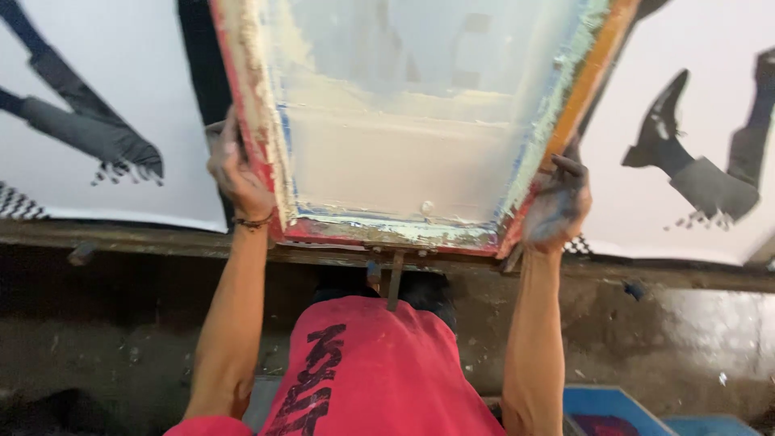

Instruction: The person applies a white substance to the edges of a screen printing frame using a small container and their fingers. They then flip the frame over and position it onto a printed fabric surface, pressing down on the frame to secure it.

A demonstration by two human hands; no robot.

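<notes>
We grip the printing frame (420, 121) at the table's near edge (121, 236): left hand (236, 173) clamped on its left rail, right hand (557, 206) seemingly on the right. Long axis runs away from us.

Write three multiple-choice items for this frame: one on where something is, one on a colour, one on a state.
1. Where does the left hand hold the screen frame?
A. its left side rail
B. its far end
C. the middle of the mesh

2. What colour is the shirt below the frame?
A. green
B. red
C. white

3. How is the right hand?
A. hanging free
B. flat on the fabric
C. closed on the frame's right rail

Key: 1 A, the fingers wrap the left rail near the corner; 2 B, red cloth with black marks; 3 C, the ink-stained hand has its grip around the right edge.
</notes>
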